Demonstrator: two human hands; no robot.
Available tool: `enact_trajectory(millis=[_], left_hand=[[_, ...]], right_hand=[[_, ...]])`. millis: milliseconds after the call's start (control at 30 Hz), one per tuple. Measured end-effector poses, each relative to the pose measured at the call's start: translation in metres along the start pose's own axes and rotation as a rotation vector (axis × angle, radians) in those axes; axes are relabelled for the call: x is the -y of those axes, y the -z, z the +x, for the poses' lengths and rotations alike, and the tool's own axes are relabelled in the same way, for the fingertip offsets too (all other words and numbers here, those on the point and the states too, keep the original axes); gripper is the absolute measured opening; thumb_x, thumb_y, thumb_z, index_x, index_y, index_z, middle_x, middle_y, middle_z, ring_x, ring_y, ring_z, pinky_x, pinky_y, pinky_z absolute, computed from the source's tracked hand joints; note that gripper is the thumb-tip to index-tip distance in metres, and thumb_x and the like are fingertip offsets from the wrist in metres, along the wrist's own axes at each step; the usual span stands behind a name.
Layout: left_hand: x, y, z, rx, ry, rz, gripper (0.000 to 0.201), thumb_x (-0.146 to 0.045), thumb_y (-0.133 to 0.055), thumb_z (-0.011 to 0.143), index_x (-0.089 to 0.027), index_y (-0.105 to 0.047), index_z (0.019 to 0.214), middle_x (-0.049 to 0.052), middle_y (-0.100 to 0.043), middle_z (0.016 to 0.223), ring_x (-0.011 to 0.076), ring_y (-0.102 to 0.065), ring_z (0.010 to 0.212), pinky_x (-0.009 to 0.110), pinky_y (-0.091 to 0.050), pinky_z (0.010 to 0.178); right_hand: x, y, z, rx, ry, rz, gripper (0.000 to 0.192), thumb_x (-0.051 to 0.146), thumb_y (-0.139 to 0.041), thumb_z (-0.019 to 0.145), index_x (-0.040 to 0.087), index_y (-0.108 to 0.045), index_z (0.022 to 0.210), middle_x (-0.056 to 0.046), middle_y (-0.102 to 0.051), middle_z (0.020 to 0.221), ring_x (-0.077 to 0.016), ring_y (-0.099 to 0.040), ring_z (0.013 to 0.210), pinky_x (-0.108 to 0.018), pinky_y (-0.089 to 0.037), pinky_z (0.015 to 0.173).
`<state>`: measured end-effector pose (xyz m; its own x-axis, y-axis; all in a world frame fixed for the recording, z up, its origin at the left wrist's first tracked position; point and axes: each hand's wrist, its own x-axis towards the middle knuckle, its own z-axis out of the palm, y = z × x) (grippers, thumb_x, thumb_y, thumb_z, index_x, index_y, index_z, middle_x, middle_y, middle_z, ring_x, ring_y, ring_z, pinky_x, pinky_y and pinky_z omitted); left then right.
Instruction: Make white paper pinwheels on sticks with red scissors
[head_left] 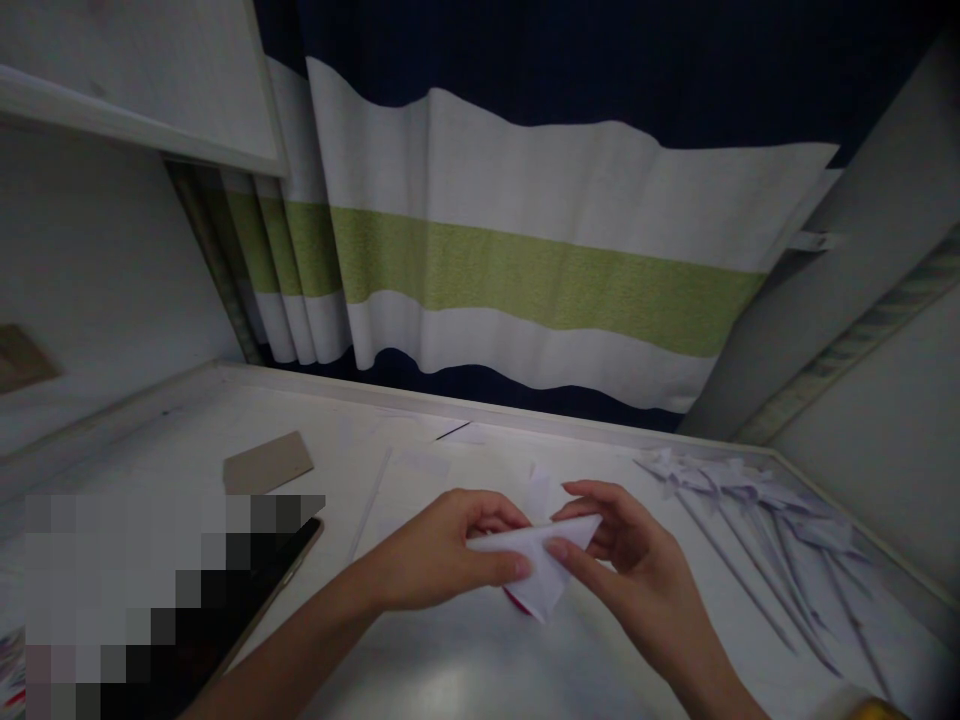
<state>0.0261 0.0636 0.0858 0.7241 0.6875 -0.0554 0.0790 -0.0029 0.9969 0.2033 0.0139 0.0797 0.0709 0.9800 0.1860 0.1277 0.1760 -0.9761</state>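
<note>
A folded piece of white paper (551,580), roughly triangular with its point downward, is held up over the white table. My left hand (457,545) pinches its left end, thumb in front and fingers behind. At the right end, my right hand (626,540) grips the paper between its thumb and the fingers behind it. Something red shows at the lower left edge of the paper, too little of it to name. Just behind my hands lies a small white paper piece (537,488).
Several white paper flowers on thin stems (739,490) lie along the right side. A grey-brown card (268,463) rests at the left, near a dark-edged device (296,560), partly pixelated. A thin white stick (370,500) lies left of my hands; a striped curtain (525,270) hangs behind the table.
</note>
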Motion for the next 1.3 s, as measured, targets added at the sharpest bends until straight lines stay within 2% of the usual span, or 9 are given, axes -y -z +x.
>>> enact_trajectory(millis=[200, 400, 500, 667, 767, 867, 967, 1167, 1300], left_hand=[[-0.005, -0.001, -0.001, 0.057, 0.038, -0.051, 0.024, -0.029, -0.059, 0.074, -0.013, -0.057, 0.091, 0.002, -0.059, 0.077, 0.0111, -0.053, 0.065, 0.022, -0.040, 0.060], [-0.005, -0.001, -0.004, 0.121, 0.007, -0.068, 0.053, -0.015, -0.073, 0.057, -0.019, -0.050, 0.105, 0.004, -0.058, 0.098, 0.0189, -0.054, 0.087, 0.026, -0.041, 0.070], [-0.002, -0.002, -0.001, 0.114, -0.016, -0.162, 0.040, -0.019, -0.069, 0.064, -0.016, -0.052, 0.100, 0.004, -0.059, 0.091, 0.0166, -0.056, 0.079, 0.027, -0.043, 0.068], [0.001, -0.005, 0.004, 0.009, -0.019, -0.283, 0.035, -0.039, -0.054, 0.076, -0.013, -0.054, 0.099, 0.007, -0.058, 0.087, 0.0161, -0.056, 0.074, 0.030, -0.048, 0.063], [0.000, -0.008, 0.005, 0.065, -0.068, -0.336, 0.045, -0.050, -0.040, 0.080, -0.013, -0.054, 0.102, 0.009, -0.059, 0.089, 0.0178, -0.056, 0.077, 0.036, -0.046, 0.072], [-0.003, -0.010, 0.003, 0.179, -0.191, -0.321, 0.049, -0.051, -0.048, 0.076, -0.014, -0.053, 0.108, 0.010, -0.058, 0.098, 0.0203, -0.054, 0.088, 0.038, -0.038, 0.085], [-0.004, -0.011, 0.002, 0.145, -0.193, -0.310, 0.039, -0.043, -0.048, 0.080, -0.016, -0.055, 0.107, 0.007, -0.060, 0.092, 0.0168, -0.055, 0.082, 0.034, -0.038, 0.083], [0.003, -0.011, 0.004, 0.064, -0.101, -0.414, 0.035, -0.038, -0.052, 0.079, -0.017, -0.055, 0.106, 0.006, -0.061, 0.094, 0.0169, -0.056, 0.083, 0.032, -0.038, 0.081], [0.005, -0.009, 0.007, -0.044, -0.058, -0.408, 0.024, -0.029, -0.051, 0.081, -0.012, -0.058, 0.096, 0.006, -0.062, 0.085, 0.0162, -0.057, 0.079, 0.031, -0.039, 0.079]], right_hand=[[-0.001, 0.001, -0.001, 0.020, 0.030, -0.027, 0.032, 0.022, -0.064, 0.069, 0.025, -0.049, 0.097, -0.001, -0.056, 0.087, -0.0142, -0.057, 0.070, -0.024, -0.049, 0.056], [-0.005, 0.005, 0.001, 0.006, 0.091, -0.072, 0.030, 0.028, -0.053, 0.076, 0.026, -0.045, 0.105, -0.004, -0.055, 0.093, -0.0114, -0.047, 0.059, -0.022, -0.044, 0.049], [-0.007, 0.005, 0.002, 0.001, 0.094, -0.015, 0.033, 0.030, -0.051, 0.076, 0.026, -0.042, 0.108, -0.004, -0.054, 0.093, -0.0139, -0.050, 0.066, -0.023, -0.044, 0.048], [-0.008, 0.000, 0.003, -0.086, 0.051, 0.004, 0.061, 0.025, -0.066, 0.064, 0.027, -0.036, 0.117, -0.002, -0.052, 0.089, -0.0148, -0.052, 0.066, -0.025, -0.046, 0.049], [-0.006, -0.004, 0.001, -0.175, 0.130, -0.160, 0.056, 0.025, -0.060, 0.070, 0.026, -0.034, 0.120, 0.000, -0.056, 0.076, -0.0160, -0.054, 0.064, -0.028, -0.048, 0.053], [-0.009, -0.006, -0.005, -0.329, 0.311, -0.477, 0.060, 0.023, -0.058, 0.074, 0.027, -0.029, 0.126, -0.001, -0.059, 0.074, -0.0174, -0.057, 0.062, -0.032, -0.050, 0.057], [-0.015, -0.003, -0.009, -0.401, 0.554, -0.830, 0.062, 0.018, -0.056, 0.076, 0.030, -0.027, 0.129, -0.003, -0.064, 0.076, -0.0204, -0.060, 0.062, -0.032, -0.052, 0.054], [-0.016, 0.005, -0.008, -0.074, 1.075, -1.129, 0.048, 0.008, -0.059, 0.071, 0.019, -0.049, 0.117, -0.011, -0.066, 0.100, -0.0266, -0.057, 0.090, -0.037, -0.050, 0.073], [-0.006, 0.002, -0.006, 0.071, 0.976, -1.005, 0.037, 0.016, -0.063, 0.068, 0.017, -0.058, 0.104, -0.015, -0.058, 0.111, -0.0287, -0.051, 0.098, -0.042, -0.046, 0.077]])
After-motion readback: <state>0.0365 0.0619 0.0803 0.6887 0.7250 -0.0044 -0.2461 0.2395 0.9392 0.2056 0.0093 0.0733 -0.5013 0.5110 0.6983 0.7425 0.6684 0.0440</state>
